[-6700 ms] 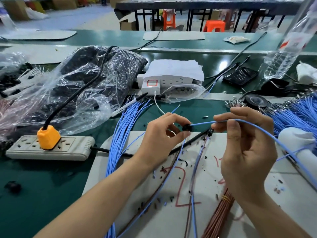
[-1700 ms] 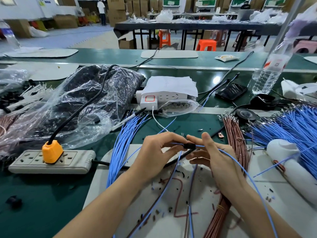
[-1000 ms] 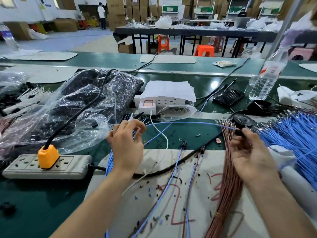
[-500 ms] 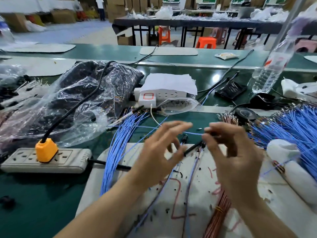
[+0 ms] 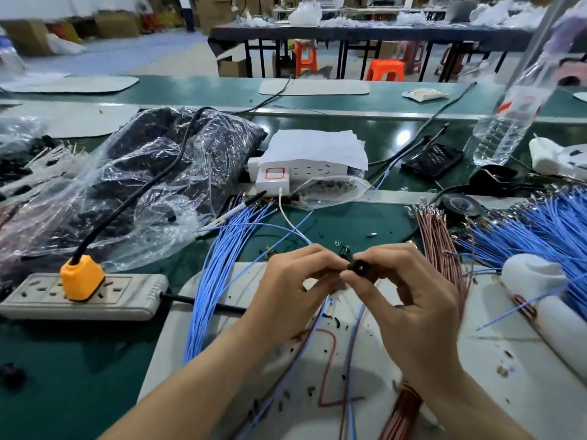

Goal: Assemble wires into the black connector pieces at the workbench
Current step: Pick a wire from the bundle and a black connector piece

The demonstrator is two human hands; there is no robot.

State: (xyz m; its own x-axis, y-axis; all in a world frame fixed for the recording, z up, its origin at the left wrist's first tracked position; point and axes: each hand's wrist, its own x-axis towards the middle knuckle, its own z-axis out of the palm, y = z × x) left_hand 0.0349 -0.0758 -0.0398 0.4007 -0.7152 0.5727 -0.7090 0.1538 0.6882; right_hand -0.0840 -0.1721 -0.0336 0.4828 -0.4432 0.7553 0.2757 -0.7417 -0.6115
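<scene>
**A:** Where are the hands?

**B:** They meet in mid-air over a pale grey work mat [image 5: 524,392] on a green workbench [image 5: 79,360]. The right hand [image 5: 413,300] pinches a small black plastic connector piece [image 5: 357,266] between thumb and forefinger, and its other fingers are loosely curled below. The left hand [image 5: 292,281] is curled too, with thumb and fingertip pressed together right against the connector. A thin blue insulated wire [image 5: 286,228] arcs in from the far side and seems to end in that pinch. Its tip is hidden.

**A:** So the wire is going in?

**B:** That is my reading. The end looks lined up at the opening, but nothing shows it seated.

**A:** What could go wrong?

**B:** The wire is slender and limp. Held too far from its tip, it would probably buckle instead of sliding in. A slanted entry could jam it or bend the end. Only fingertips hold the connector, so a hard push might twist it loose. It could then drop among the small black scraps [image 5: 333,320] on the mat, where it would be hard to find. The wire's slack also passes over a loose fan of blue wires [image 5: 216,274] on the left, and a tug could snag it there.
</scene>
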